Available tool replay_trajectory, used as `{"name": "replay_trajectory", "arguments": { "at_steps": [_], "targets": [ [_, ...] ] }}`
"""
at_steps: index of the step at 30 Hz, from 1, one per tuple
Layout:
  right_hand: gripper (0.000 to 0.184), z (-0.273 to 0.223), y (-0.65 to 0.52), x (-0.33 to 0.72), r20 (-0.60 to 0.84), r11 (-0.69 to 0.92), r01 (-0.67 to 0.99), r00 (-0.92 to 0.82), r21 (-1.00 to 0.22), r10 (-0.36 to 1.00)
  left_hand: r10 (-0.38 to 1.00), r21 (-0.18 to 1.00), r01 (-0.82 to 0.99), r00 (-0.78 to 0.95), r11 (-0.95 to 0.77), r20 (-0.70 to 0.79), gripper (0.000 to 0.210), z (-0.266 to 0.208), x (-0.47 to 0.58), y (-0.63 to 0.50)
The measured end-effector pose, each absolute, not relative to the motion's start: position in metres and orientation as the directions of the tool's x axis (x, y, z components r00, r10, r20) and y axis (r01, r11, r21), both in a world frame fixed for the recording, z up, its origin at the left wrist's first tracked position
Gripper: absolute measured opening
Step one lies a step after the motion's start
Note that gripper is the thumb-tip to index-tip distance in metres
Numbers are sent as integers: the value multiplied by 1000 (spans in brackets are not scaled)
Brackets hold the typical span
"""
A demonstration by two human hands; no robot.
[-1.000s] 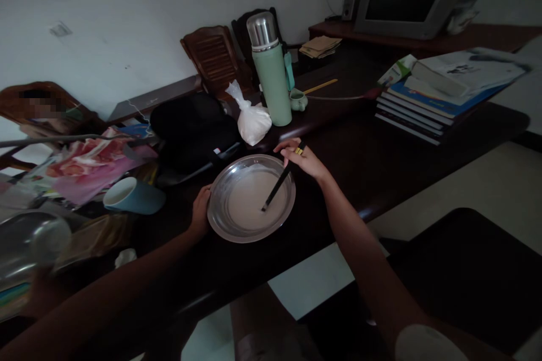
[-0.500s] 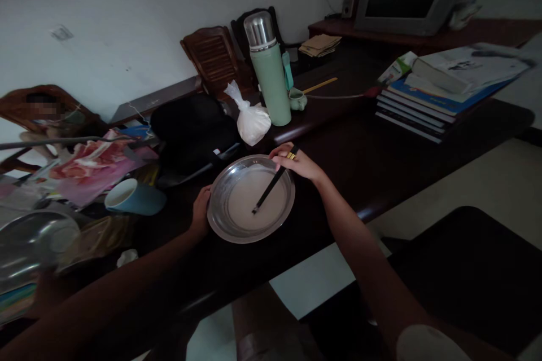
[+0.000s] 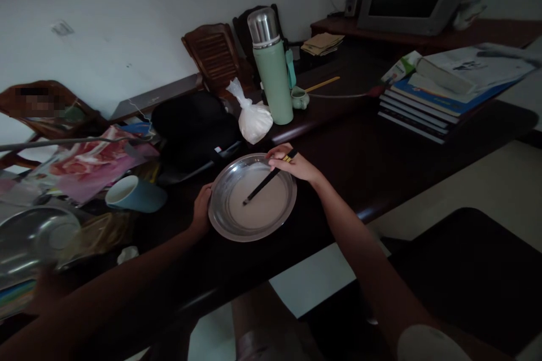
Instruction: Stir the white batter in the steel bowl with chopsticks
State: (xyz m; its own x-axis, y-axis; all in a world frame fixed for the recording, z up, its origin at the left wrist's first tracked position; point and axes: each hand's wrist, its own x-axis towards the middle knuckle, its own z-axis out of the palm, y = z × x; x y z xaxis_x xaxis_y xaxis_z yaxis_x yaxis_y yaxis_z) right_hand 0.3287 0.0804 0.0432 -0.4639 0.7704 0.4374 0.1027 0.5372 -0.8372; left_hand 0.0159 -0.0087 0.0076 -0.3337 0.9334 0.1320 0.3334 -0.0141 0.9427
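Note:
A round metal bowl (image 3: 221, 200) sits on the dark table, holding a pale, milky liquid (image 3: 262, 211). My left hand (image 3: 201, 207) grips the bowl's left rim; part of its fingers is hidden behind the bowl's edge. Over the far right rim, my right hand (image 3: 293, 163) is closed around black chopsticks (image 3: 263, 185) with gold bands. Their lower tips dip into the liquid near its middle. Just beyond the bowl stands a tied clear bag of white powder (image 3: 255, 123), beside a tall green thermos (image 3: 274, 82) with a steel cap.
Left of the bowl are a blue mug (image 3: 138, 194), a black bag (image 3: 195, 121) and another metal bowl (image 3: 38, 237). A small green cup (image 3: 300, 99) stands by the thermos. Stacked books (image 3: 440, 96) lie on the right. A person (image 3: 40, 104) is at the far left.
The chopstick tips have swept left and slightly up through the liquid, tilting the chopsticks flatter. My left hand still holds the bowl. The view has shifted slightly.

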Motion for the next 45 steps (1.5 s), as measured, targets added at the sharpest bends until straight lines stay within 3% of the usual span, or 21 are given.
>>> {"name": "replay_trajectory", "arguments": {
  "at_steps": [4, 11, 17, 23, 29, 35, 41, 45],
  "targets": [
    [36, 44, 83, 337, 454, 526, 112, -377, -843, 807, 933, 941, 337, -328, -31, 148, 51, 7, 15, -8],
    [38, 42, 82, 327, 463, 557, 74, -470, -827, 751, 932, 960, 278, -343, -22, 120, 51, 6, 9, -6],
    [42, 42, 84, 336, 485, 548, 88, -366, -832, 794, 926, 977, 212, -363, -24, 101, 42, 7, 13, -7],
    [34, 42, 81, 330, 443, 537, 83, -468, -840, 765, 925, 975, 220, -363, -35, 116, 41, 10, 17, -9],
    [40, 39, 85, 336, 463, 521, 128, -317, -844, 828, 925, 975, 221, -364, -31, 112, 42, 9, 18, -9],
    [36, 39, 84, 328, 452, 549, 133, -427, -825, 783, 927, 975, 222, -359, -28, 108, 44, 9, 16, -9],
    [39, 38, 88, 336, 485, 541, 166, -288, -824, 826, 926, 970, 243, -359, -32, 121, 44, 11, 18, -10],
    [39, 42, 83, 335, 455, 536, 122, -395, -835, 798, 919, 965, 258, -371, -39, 137, 44, 13, 20, -10]
  ]
}}
